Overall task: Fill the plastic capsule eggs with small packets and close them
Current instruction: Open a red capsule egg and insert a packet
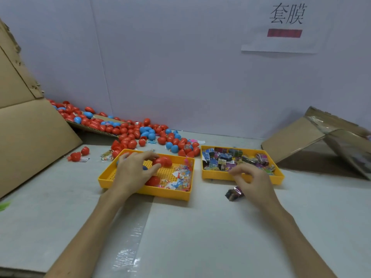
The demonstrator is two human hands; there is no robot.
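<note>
Grey tabletop [200, 227]. Red egg [165, 161] gripped by left hand [133, 170]; right hand [253, 180] loosely curled, nothing held. Risk: stray packet [233, 193] overlooked, egg closed unfilled.

Table [200, 237] holds left tray [106, 175], right tray [220, 176], eggs [128, 135] heaped at ten o'clock, box [34, 137] at nine, cardboard [291, 141] at three, packet [233, 193] at five

A pale lilac wall panel [180, 67] stands behind a grey-white tabletop [220, 227], a paper sign [281, 43] (black characters over a red bar) fixed at its upper right, flattened brown cardboard [30, 137] leaning at the left, an opened cardboard box [297, 137] at the right, even soft light throughout.
</note>
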